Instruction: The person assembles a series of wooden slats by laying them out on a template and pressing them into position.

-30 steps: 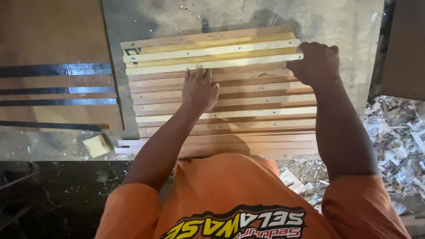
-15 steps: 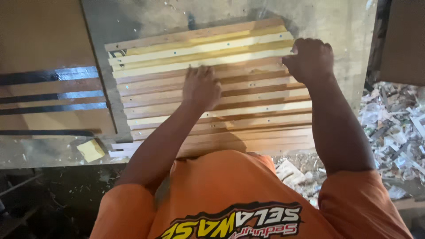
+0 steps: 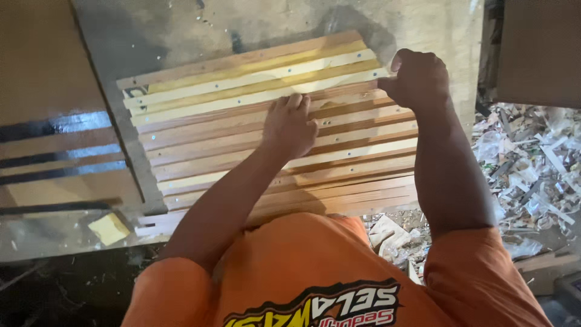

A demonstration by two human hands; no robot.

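Head camera view, looking down past an orange shirt (image 3: 315, 272). Far left, dark boards (image 3: 60, 157) lie beside a small yellow block (image 3: 109, 229) on the grey worktop (image 3: 423, 24). At centre, a panel of wooden slats (image 3: 242, 103), pale strips near the top and reddish-brown ones below, rests flat on that worktop. Left hand (image 3: 290, 124) presses palm down on the middle slats, fingers together and extended, gripping nothing. Right hand (image 3: 417, 77) is curled into a fist at the panel's right edge, knuckles up; what it holds, if anything, cannot be told. Far right, wood scraps and shavings (image 3: 532, 157) litter the floor.
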